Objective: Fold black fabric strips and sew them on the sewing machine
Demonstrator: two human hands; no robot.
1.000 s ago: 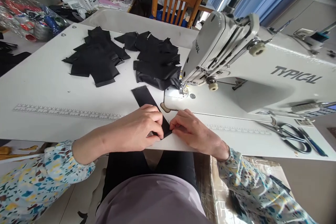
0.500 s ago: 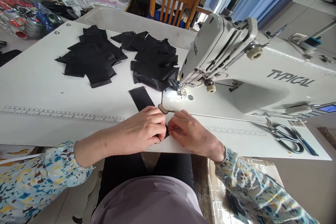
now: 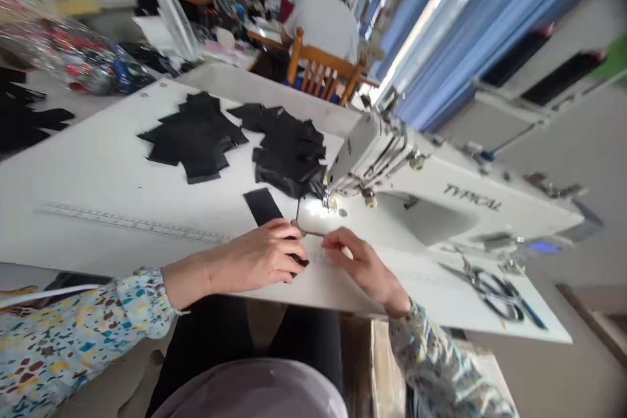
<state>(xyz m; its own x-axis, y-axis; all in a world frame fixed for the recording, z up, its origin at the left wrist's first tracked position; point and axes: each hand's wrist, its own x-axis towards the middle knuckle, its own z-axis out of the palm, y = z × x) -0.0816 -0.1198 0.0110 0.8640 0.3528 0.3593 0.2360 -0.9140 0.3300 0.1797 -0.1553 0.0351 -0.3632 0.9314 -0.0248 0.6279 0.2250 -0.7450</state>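
The black fabric strip [image 3: 263, 208] is lying on the tabletop [image 3: 98, 196] just beside the sewing machine [image 3: 441, 196]; the left hand [image 3: 255, 260] is clenching its grip on the strip's near end; the right hand [image 3: 365, 266] is resting in front of the machine, its grip too blurred to tell; black fabric pieces [image 3: 196, 137] are lying beyond.

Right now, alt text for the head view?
A person's left hand holds the near end of a black fabric strip on a white table, right hand beside it, before a white sewing machine. Piles of black fabric pieces lie beyond; scissors lie at right.
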